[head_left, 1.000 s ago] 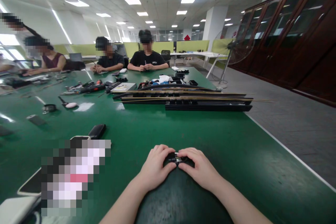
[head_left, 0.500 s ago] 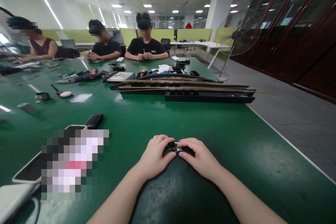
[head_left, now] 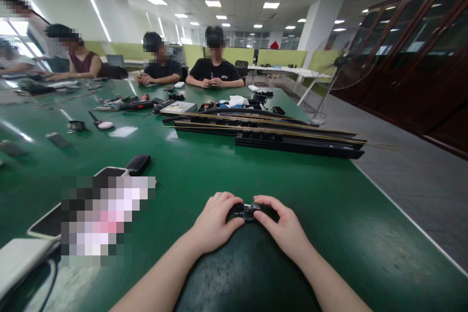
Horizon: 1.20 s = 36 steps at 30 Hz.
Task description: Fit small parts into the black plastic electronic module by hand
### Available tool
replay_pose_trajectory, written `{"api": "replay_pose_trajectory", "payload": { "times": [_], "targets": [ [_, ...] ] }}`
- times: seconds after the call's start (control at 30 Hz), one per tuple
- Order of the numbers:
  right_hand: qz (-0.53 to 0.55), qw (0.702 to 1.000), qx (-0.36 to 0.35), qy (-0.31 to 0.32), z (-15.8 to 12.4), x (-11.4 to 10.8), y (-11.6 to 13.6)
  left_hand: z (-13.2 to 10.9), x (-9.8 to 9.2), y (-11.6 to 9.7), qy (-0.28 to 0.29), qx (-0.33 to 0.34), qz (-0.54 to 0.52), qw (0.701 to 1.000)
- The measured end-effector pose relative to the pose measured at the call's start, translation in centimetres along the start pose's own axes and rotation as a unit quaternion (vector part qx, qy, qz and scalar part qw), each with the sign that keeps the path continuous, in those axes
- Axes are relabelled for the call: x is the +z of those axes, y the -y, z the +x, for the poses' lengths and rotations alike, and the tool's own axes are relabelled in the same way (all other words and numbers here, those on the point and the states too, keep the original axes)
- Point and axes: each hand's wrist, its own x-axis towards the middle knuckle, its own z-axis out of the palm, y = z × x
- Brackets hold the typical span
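A small dark part (head_left: 247, 211) with a shiny metallic or clear piece on it lies between my two hands, low over the near middle of the table. Its exact kind is too small to make out. My left hand (head_left: 216, 219) grips its left end between thumb and fingers. On the other end, the thumb and index finger of my right hand (head_left: 281, 219) pinch it at the right. Fingers cover both ends of the part, so only its middle shows.
Long black strips (head_left: 300, 146) with thin brass-coloured rods (head_left: 278, 128) lie across the table ahead. To the left are a blurred-out phone-like screen (head_left: 109, 214), a white-edged tray (head_left: 44, 226) and a black case (head_left: 139, 164). Tools (head_left: 135, 106) lie farther back; several people sit beyond.
My right hand has shifted slightly right along the part, uncovering more of its middle. My left hand keeps its grip. The view has tilted and turned a little left.
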Motion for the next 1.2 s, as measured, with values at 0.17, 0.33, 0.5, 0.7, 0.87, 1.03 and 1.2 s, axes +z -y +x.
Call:
{"api": "replay_pose_trajectory", "payload": {
  "times": [0.17,0.33,0.5,0.7,0.87,1.03,1.2],
  "targets": [
    [0.062,0.997,0.041,-0.024,0.3,-0.1,-0.4,-0.1,0.1,0.1,-0.006,-0.005,-0.013,1.000],
    [0.107,0.992,0.049,-0.043,0.4,-0.1,-1.0,-0.1,0.2,0.1,-0.007,-0.017,-0.018,1.000],
    [0.146,0.985,0.053,-0.078,0.4,-0.2,-0.9,0.1,0.1,0.2,-0.006,-0.023,-0.026,0.999],
    [0.204,0.969,0.072,-0.120,0.4,-0.3,-0.2,0.0,0.2,0.4,-0.006,-0.012,-0.026,1.000],
    [0.222,0.964,0.065,-0.134,0.4,-0.5,0.1,0.0,0.2,0.3,-0.010,-0.017,-0.024,1.000],
    [0.235,0.957,0.066,-0.154,0.4,-0.5,-0.3,0.1,0.3,0.6,-0.016,-0.024,-0.025,0.999],
    [0.262,0.947,0.073,-0.168,0.4,-0.5,-1.2,0.3,0.4,0.8,-0.009,-0.036,-0.034,0.999]
  ]
}}
